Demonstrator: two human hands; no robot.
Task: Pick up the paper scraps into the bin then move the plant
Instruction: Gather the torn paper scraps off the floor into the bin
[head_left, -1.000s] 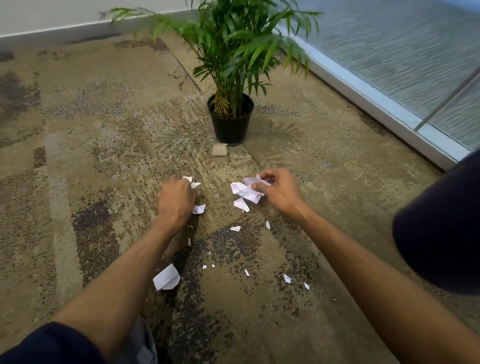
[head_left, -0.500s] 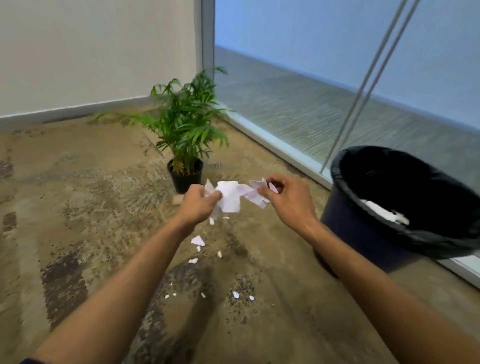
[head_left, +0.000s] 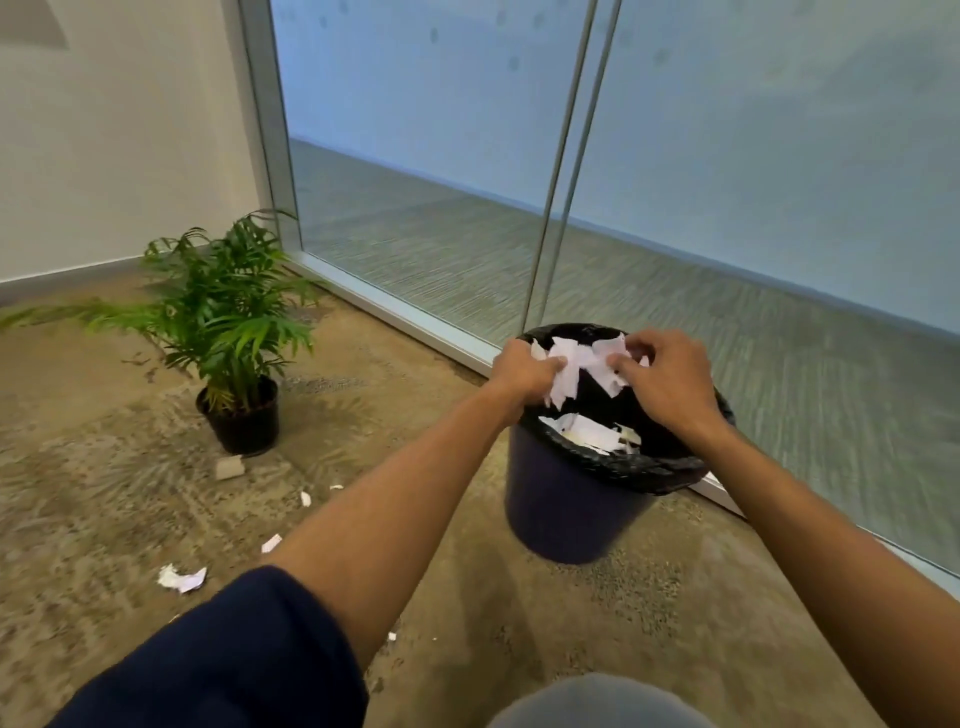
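Observation:
My left hand (head_left: 524, 371) and my right hand (head_left: 667, 376) hold a bunch of white paper scraps (head_left: 582, 366) together over the open mouth of the dark bin (head_left: 566, 509), which has a black liner. More white paper (head_left: 592, 431) lies inside the bin. Several scraps stay on the carpet to the left: a crumpled one (head_left: 182, 578), a small strip (head_left: 271, 543) and another bit (head_left: 305, 499). The green plant (head_left: 228, 317) stands in a black pot (head_left: 244, 423) further left.
A small beige block (head_left: 229, 467) lies on the carpet in front of the pot. A frosted glass wall (head_left: 675, 182) with a metal sill runs behind the bin and plant. A white wall (head_left: 119, 130) closes the far left corner.
Both hands lifted the paper scraps from the carpet and carried them right, over the bin. The view swung from the floor to the bin.

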